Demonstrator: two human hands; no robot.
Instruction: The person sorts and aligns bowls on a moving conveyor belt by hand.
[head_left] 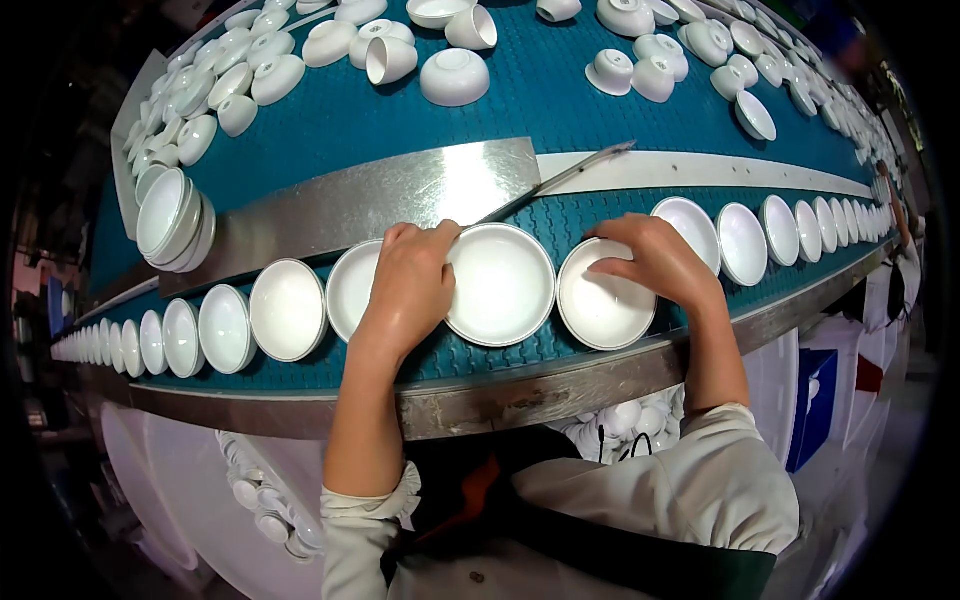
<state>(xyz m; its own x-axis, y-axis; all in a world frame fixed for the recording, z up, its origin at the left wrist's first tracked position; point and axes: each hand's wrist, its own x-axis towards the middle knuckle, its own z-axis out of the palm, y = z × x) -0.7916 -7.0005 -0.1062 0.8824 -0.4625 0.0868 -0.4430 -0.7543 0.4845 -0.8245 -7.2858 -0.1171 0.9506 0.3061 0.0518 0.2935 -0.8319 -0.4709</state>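
Observation:
My left hand is closed beside a white bowl, its fingers curled by the bowl's left rim. A thin, dark, rod-like tool reaches up and right from these fingers, across the metal edging; its kind is unclear. Partly behind the hand sits another white bowl. My right hand grips the far rim of a white bowl, its thumb inside the bowl and the other fingers over the edge. These bowls stand in a row on a teal belt, openings toward me.
White bowls line the belt both ways. Beyond a metal plate and white rail, more bowls and cups lie loose on a second belt. Stacked bowls stand left. A metal edge runs in front; a blue crate is right.

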